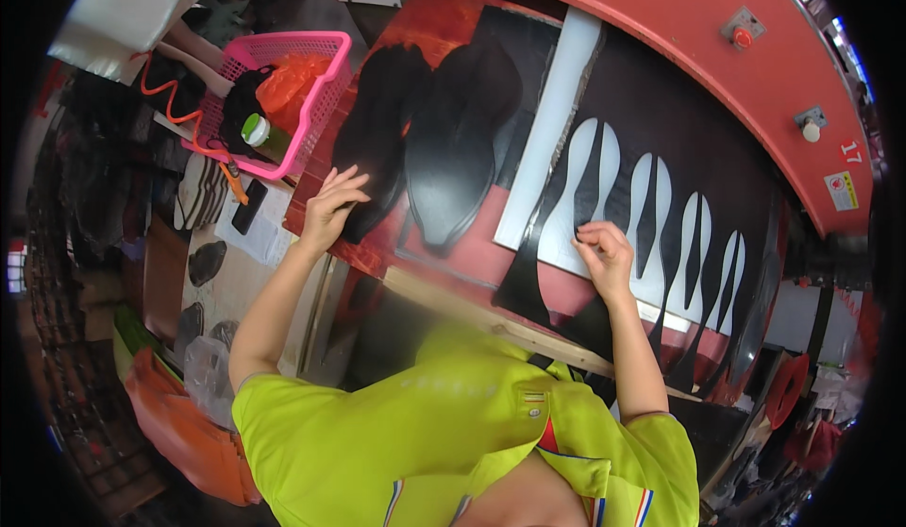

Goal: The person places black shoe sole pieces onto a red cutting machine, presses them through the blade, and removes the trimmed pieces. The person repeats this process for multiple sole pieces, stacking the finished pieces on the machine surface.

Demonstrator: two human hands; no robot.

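The right hand (606, 255) had its fingers bunched and bent down onto the black sheet (661, 150), pinching at a narrow strip between two cut-outs; whether anything was truly held between the fingertips could not be told. The sheet lay across the red bed (453, 244) of the press, over a white board (557, 131) that showed through a row of sole-shaped holes running away to the right. The left hand (332, 208) rested with fingers spread and lightly curled on the lower end of a dark stack of soles (377, 131), touching it without closing on it. A second, wider sole pile (462, 140) lay just beside that stack, between it and the white board.

By the look of it, the step in hand was clearing or shifting the punched sheet while the cut pieces were steadied at the side. The next move would call for a firm pinch on that thin strip and a slow pull, since the web between holes looked apt to tear or snag.

Left of the bed stood a pink basket (321, 102), well apart from both hands. In it lay an orange bag (288, 83), a bottle (257, 131) with a green-and-white cap, and something black beside them that was too dark to make out.
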